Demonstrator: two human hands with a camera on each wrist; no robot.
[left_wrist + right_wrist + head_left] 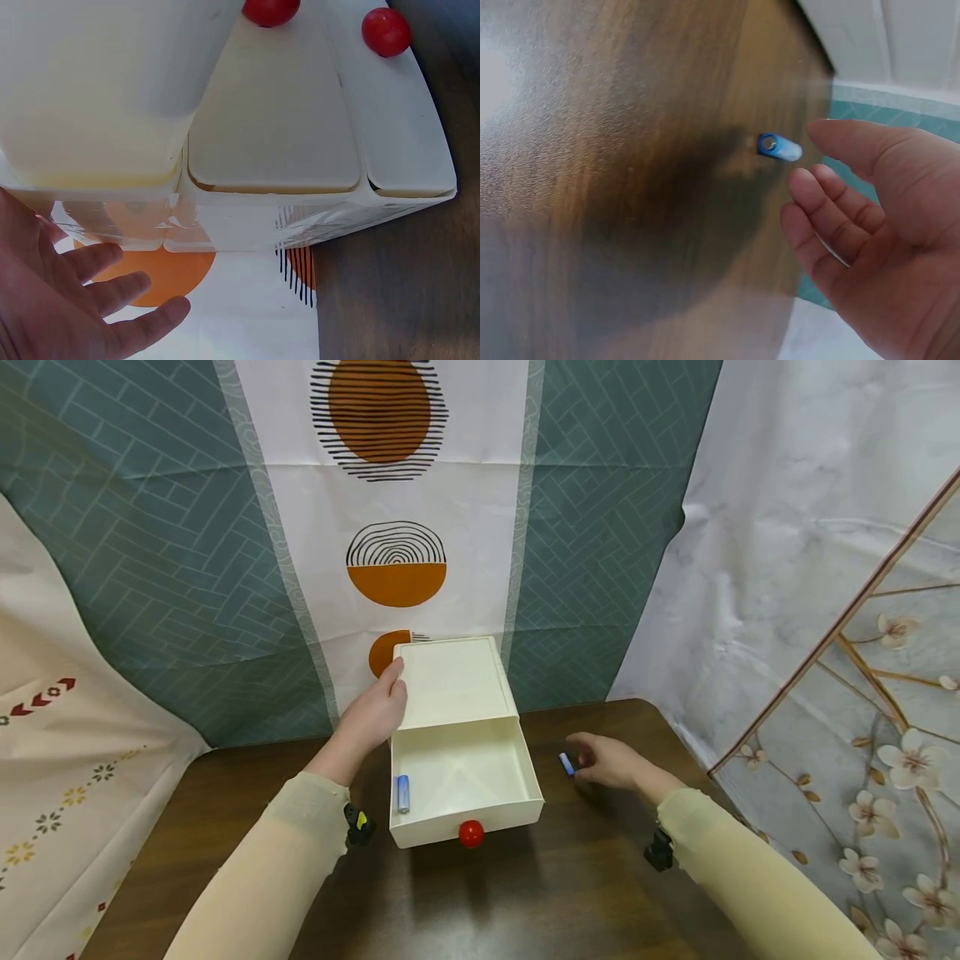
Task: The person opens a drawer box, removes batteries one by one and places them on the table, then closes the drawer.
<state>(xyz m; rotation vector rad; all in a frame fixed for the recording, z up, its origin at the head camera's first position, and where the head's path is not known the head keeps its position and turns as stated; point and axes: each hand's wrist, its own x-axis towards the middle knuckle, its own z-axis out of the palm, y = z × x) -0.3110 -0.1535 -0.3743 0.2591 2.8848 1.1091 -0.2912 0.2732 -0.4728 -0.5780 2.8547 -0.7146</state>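
A white drawer unit stands on the table with its top drawer pulled out. A red knob is on the drawer's front. One blue battery lies inside along the drawer's left wall. My left hand touches the unit's left side near the top; its fingers are loosely extended in the left wrist view. To the right of the unit, another blue battery rests on the table. My right hand is beside that battery, thumb and fingers spread apart and not gripping it.
Two more red knobs, including one on the outer drawer, show in the left wrist view. The brown wooden table ends behind the unit at a patterned cloth. A flowered cloth hangs on the right.
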